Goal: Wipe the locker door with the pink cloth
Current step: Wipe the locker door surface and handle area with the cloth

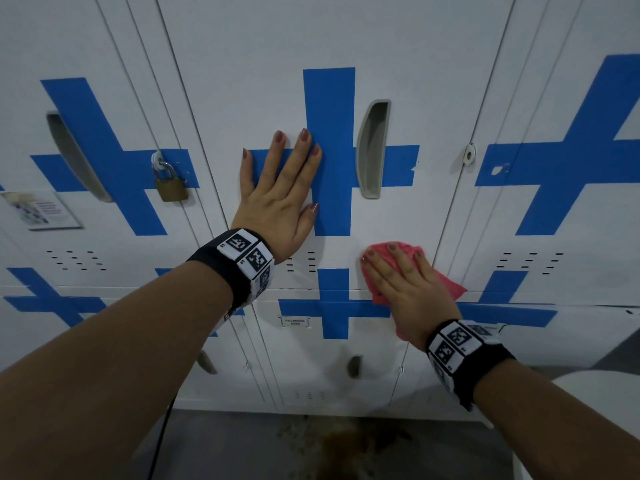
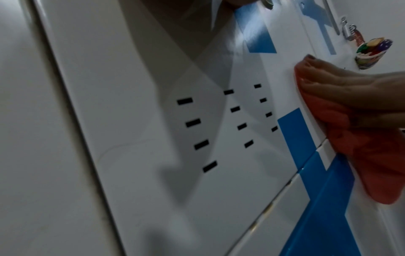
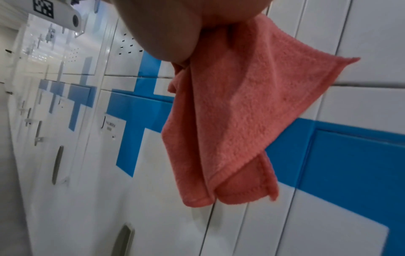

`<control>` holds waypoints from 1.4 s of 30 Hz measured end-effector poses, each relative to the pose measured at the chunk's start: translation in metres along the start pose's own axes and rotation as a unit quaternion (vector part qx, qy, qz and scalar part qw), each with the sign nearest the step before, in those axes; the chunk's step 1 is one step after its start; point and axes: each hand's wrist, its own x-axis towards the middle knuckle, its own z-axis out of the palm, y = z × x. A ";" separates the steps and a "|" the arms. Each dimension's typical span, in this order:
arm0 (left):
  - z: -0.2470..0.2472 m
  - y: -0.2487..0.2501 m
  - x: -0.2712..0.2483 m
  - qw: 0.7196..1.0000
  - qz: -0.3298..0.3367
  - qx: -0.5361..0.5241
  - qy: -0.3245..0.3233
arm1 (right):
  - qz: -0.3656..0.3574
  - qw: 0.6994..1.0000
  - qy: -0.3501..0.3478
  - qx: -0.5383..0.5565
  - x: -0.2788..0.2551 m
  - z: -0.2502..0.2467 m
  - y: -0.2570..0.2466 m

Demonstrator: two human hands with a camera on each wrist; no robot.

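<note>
The white locker door (image 1: 398, 46) carries a blue cross and a grey recessed handle (image 1: 372, 148). My left hand (image 1: 287, 181) lies flat on the door beside the handle, fingers straight and spread, holding nothing. Lower right, my right hand (image 1: 394, 268) presses the pink cloth (image 1: 452, 289) against the door's bottom edge with straight fingers. In the left wrist view the cloth (image 2: 361, 155) bunches under the right hand's fingers (image 2: 350, 86), next to the vent slots (image 2: 219, 124). In the right wrist view the cloth (image 3: 236, 121) hangs folded from under the palm (image 3: 175, 26).
A brass padlock (image 1: 171, 185) hangs on the locker to the left. Another locker (image 1: 329, 368) with a name label (image 1: 295, 321) sits below. A brown stain (image 1: 346, 441) marks the grey floor. A white rounded object (image 1: 595, 410) is at the lower right.
</note>
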 end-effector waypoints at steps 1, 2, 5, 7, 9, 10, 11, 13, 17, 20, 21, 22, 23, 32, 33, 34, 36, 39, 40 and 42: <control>0.000 0.000 0.000 1.000 0.000 -0.001 0.001 | -0.007 1.000 -0.002 -0.004 -0.002 0.003 -0.001; 0.000 0.000 0.000 1.000 0.000 -0.001 0.002 | -0.015 1.000 -0.003 -0.007 -0.004 0.005 -0.002; 0.000 0.000 0.000 1.000 0.000 0.002 0.002 | -0.047 0.999 -0.015 -0.016 -0.011 0.009 0.000; 0.000 -0.001 0.000 1.000 0.000 0.002 0.000 | -0.071 0.997 -0.024 -0.019 -0.015 0.009 0.005; 0.000 -0.001 0.000 1.000 -0.001 0.003 0.000 | -0.085 0.996 -0.026 -0.024 -0.018 0.009 0.011; 0.000 -0.001 0.000 1.000 -0.001 0.004 0.000 | -0.089 0.995 -0.027 -0.026 -0.020 0.009 0.013; 0.000 0.000 0.000 1.000 -0.001 0.004 0.000 | -0.092 0.995 -0.029 -0.029 -0.021 0.010 0.016; 0.000 -0.001 0.000 1.000 0.000 0.003 0.000 | -0.095 0.994 -0.035 -0.035 -0.024 0.012 0.020; 0.001 -0.001 -0.001 1.000 0.001 0.002 -0.004 | -0.095 0.994 -0.040 -0.041 -0.031 0.018 0.027; 0.001 -0.001 0.000 1.000 0.001 0.001 -0.003 | -0.083 0.995 -0.040 -0.037 -0.036 0.018 0.029; 0.000 -0.001 0.000 1.000 0.001 0.002 -0.003 | -0.078 0.995 -0.041 -0.038 -0.038 0.018 0.030; 0.000 -0.001 0.000 1.000 0.001 0.002 -0.002 | -0.073 0.996 -0.045 -0.038 -0.040 0.018 0.031; 0.000 -0.001 0.000 1.000 0.001 0.001 -0.002 | -0.067 0.996 -0.049 -0.038 -0.042 0.018 0.031; 0.001 -0.001 0.000 1.000 0.000 0.005 -0.001 | 0.004 0.998 -0.065 -0.017 -0.065 0.016 0.037; 0.001 -0.001 0.000 1.000 0.001 0.005 0.000 | 0.012 0.998 -0.064 -0.013 -0.067 0.016 0.037; 0.001 -0.001 0.000 1.000 0.001 0.005 0.001 | 0.018 0.998 -0.065 -0.010 -0.068 0.015 0.037; 0.001 -0.001 0.000 1.000 0.000 0.005 0.002 | 0.025 0.997 -0.075 -0.008 -0.068 0.016 0.035; 0.001 -0.001 0.000 1.000 0.001 0.005 0.003 | 0.014 0.996 -0.091 -0.011 -0.064 0.020 0.032; 0.001 -0.001 0.000 1.000 0.000 0.004 0.003 | 0.004 0.996 -0.092 -0.014 -0.061 0.020 0.030; 0.001 -0.001 0.000 1.000 -0.002 0.001 0.003 | -0.020 0.996 -0.084 -0.019 -0.052 0.020 0.025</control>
